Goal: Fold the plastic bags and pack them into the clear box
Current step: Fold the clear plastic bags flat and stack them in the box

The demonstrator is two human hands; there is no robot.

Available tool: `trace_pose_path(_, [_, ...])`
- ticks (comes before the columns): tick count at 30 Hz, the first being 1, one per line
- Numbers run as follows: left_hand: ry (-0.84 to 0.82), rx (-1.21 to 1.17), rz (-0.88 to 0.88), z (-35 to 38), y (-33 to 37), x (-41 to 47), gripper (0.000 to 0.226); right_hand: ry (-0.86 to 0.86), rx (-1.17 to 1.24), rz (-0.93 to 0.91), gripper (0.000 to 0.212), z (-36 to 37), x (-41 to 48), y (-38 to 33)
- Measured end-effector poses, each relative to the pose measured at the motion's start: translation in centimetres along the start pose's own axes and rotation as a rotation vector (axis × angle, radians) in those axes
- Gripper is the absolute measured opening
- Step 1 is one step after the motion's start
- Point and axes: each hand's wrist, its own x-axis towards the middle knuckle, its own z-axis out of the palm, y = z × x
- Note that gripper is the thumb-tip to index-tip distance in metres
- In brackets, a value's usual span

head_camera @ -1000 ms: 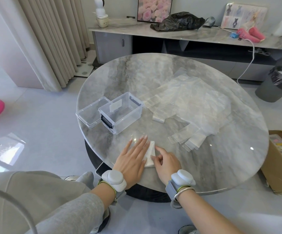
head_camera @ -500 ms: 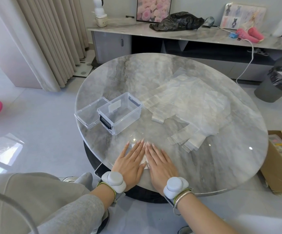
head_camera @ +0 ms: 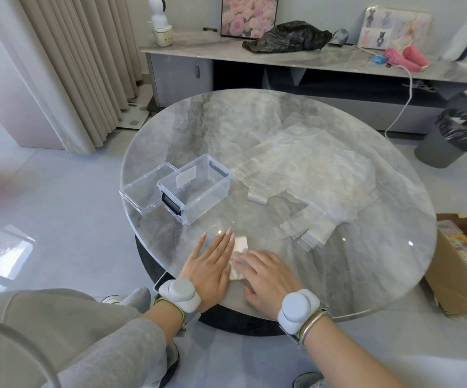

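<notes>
- Low in the frame, near the front edge of the round table (head_camera: 198, 121), the left hand (head_camera: 212, 264) lies flat with fingers straight and close together. It presses on the left part of a small folded bag (head_camera: 240, 246).
- Just to its right, the right hand (head_camera: 267, 275) rests palm down with fingers bent toward the bag's lower half. Its fingertips (head_camera: 239, 263) are blurred, so I cannot tell whether they pinch an edge or only press on it.
- Only a narrow white strip of the folded bag shows between the two hands, lying flat on the tabletop.
- Above and slightly left of the hands, the clear box (head_camera: 196, 189) stands open, near them but apart. It looks empty. Its lid (head_camera: 144, 189) lies just beside it on the left; whether the two touch is unclear.
- Centre right of the table, a loose pile of unfolded bags (head_camera: 310, 175) is spread out, with handle strips trailing toward the lower right.
- The step in hand seems to be flattening the last crease of one bag. With nothing visible in the box and the pile still large, the task looks barely begun.
- The next move likely calls for keeping the folds pinned while fingers slip under the packet, since thin film tends to spring open. Then comes a short lift up and left, setting the packet against a wall of the box to leave room for more.
</notes>
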Motion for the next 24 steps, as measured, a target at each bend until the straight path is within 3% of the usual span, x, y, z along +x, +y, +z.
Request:
trace_pose_path(3, [0.002, -0.003, 0.021, -0.1, 0.3, 0.1, 0.058, 0.142, -0.047, -0.054, 0.028, 0.8, -0.3, 0.3])
trace_pose_path(8, [-0.051, -0.051, 0.073, 0.2, 1.3, 0.2, 0.059, 0.183, -0.124, -0.053, 0.033, 0.7, -1.3, 0.4])
trace_pose_path(11, [-0.053, -0.183, 0.102, -0.1, 1.4, 0.4, 0.062, 0.195, -0.025, 0.029, 0.030, 0.7, -1.7, 0.4])
trace_pose_path(14, [0.057, -0.382, 0.046, -1.3, 1.4, 0.1, 0.060, 0.124, 0.128, 0.128, 0.030, -0.3, -1.6, 0.6])
trace_pose_path(17, [0.194, -0.424, -0.005, -2.5, 0.7, -0.2, 0.038, 0.054, 0.272, 0.271, 0.030, -1.3, -1.2, 0.5])
trace_pose_path(24, [0.218, -0.424, -0.005, -2.6, 0.2, -0.5, 0.026, -0.072, 0.477, 0.556, 0.019, -2.0, -0.4, 0.7])
